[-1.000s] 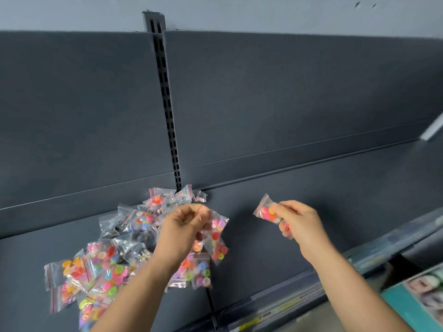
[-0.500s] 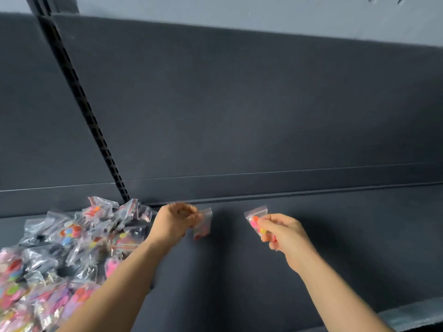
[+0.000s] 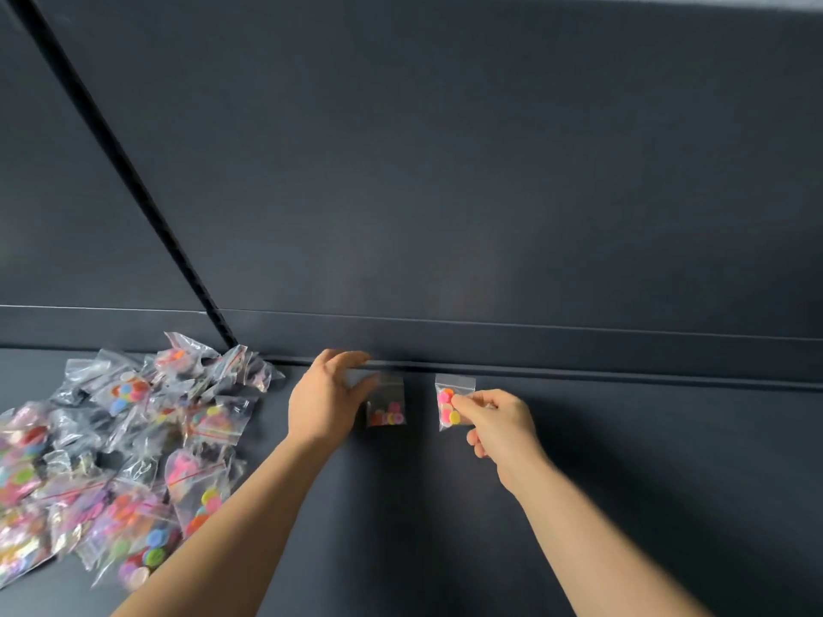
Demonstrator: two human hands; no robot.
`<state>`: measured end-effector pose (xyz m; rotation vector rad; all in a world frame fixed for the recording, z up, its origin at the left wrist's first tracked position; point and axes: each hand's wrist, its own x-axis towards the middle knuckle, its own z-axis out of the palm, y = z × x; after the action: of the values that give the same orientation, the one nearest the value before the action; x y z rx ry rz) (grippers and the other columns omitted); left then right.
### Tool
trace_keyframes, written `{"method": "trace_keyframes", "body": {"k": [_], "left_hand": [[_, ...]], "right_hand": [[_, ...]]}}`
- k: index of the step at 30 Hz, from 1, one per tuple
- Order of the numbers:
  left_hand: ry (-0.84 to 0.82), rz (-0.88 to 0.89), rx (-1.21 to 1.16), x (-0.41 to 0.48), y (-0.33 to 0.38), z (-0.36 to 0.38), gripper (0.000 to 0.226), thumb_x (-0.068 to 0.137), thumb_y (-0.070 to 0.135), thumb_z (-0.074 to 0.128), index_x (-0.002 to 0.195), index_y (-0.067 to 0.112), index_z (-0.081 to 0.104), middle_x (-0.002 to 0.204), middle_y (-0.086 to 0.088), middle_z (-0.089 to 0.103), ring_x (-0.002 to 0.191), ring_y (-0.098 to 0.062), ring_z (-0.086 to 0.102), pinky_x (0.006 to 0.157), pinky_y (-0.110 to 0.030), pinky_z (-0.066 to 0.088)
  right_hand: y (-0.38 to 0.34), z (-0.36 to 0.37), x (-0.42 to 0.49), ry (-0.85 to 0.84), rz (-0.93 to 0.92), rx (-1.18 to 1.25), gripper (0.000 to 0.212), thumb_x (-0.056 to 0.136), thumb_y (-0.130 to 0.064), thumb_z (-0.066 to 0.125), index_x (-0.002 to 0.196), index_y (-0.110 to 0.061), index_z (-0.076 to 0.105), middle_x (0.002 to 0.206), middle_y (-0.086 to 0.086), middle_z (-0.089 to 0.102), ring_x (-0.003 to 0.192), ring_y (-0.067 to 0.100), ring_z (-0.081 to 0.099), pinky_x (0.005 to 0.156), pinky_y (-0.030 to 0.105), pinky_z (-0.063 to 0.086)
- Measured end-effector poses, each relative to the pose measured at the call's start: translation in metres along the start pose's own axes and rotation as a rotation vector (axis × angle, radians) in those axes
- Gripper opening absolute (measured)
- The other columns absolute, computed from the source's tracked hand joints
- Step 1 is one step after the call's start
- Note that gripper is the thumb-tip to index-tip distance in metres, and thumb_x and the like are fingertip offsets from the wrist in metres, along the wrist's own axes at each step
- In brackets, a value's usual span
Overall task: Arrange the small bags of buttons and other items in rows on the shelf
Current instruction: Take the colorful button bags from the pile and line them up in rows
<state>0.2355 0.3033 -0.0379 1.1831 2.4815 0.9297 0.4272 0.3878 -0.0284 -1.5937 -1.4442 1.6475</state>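
On the dark grey shelf (image 3: 445, 505), a small clear bag of buttons (image 3: 388, 405) lies close to the back ledge. My left hand (image 3: 325, 398) has its thumb and forefinger on the bag's top left corner. A hand's width to the right is a second small bag (image 3: 446, 405) with pink and yellow buttons, also near the back ledge. My right hand (image 3: 499, 423) pinches its right edge. A loose pile of several more button bags (image 3: 133, 443) covers the shelf to the left of my left arm.
A raised ledge (image 3: 579, 349) runs along the back of the shelf below the dark back panel. A black slotted upright (image 3: 133, 171) slants down to the pile. Bare shelf stretches to the right of my right hand.
Both hands have moved forward and lowered their bags onto the shelf by the back ledge. The view has shifted right and closer, so the pile sits further left.
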Motion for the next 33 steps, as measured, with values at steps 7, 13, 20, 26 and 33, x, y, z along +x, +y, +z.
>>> {"method": "trace_keyframes", "body": {"k": [7, 13, 20, 26, 33], "left_hand": [[-0.148, 0.132, 0.082, -0.02, -0.009, 0.011, 0.022, 0.081, 0.055, 0.063, 0.097, 0.042, 0.072, 0.113, 0.02, 0.058, 0.094, -0.008, 0.061, 0.069, -0.022, 0.043], [-0.092, 0.203, 0.149, -0.011, -0.022, 0.011, 0.019, 0.088, 0.05, 0.057, 0.101, 0.043, 0.069, 0.12, 0.022, 0.057, 0.098, -0.012, 0.061, 0.069, -0.023, 0.045], [-0.033, 0.29, 0.138, -0.016, -0.034, 0.013, 0.015, 0.086, 0.046, 0.063, 0.095, 0.038, 0.073, 0.107, 0.017, 0.062, 0.084, -0.014, 0.065, 0.061, -0.022, 0.044], [-0.076, 0.234, 0.071, -0.013, -0.035, 0.009, 0.019, 0.087, 0.045, 0.062, 0.1, 0.035, 0.072, 0.112, 0.019, 0.059, 0.089, -0.009, 0.063, 0.065, -0.022, 0.044], [-0.114, 0.229, 0.108, -0.01, -0.034, 0.009, 0.02, 0.09, 0.043, 0.059, 0.105, 0.036, 0.071, 0.116, 0.019, 0.058, 0.09, -0.008, 0.062, 0.066, -0.021, 0.044]], "right_hand": [[0.001, 0.025, 0.016, 0.08, -0.107, -0.099, 0.014, 0.082, -0.021, 0.069, 0.085, -0.013, 0.057, 0.073, 0.004, 0.065, 0.039, 0.011, 0.045, 0.038, 0.017, 0.032], [0.006, 0.035, 0.02, 0.098, -0.228, -0.248, 0.009, 0.083, -0.022, 0.065, 0.077, -0.027, 0.07, 0.08, -0.006, 0.07, 0.053, 0.014, 0.056, 0.052, 0.028, 0.049], [0.016, 0.035, 0.02, 0.108, -0.362, -0.61, 0.028, 0.081, -0.061, 0.059, 0.079, -0.036, 0.073, 0.081, -0.011, 0.068, 0.072, 0.009, 0.062, 0.061, 0.032, 0.053], [0.01, 0.034, 0.015, 0.067, -0.471, -0.581, 0.02, 0.087, -0.042, 0.066, 0.103, -0.033, 0.074, 0.091, -0.008, 0.059, 0.078, 0.011, 0.061, 0.07, 0.032, 0.052], [0.01, 0.043, 0.017, 0.071, -0.49, -0.739, 0.017, 0.089, -0.044, 0.06, 0.095, -0.036, 0.074, 0.09, -0.007, 0.059, 0.075, 0.014, 0.06, 0.064, 0.033, 0.053]]}}
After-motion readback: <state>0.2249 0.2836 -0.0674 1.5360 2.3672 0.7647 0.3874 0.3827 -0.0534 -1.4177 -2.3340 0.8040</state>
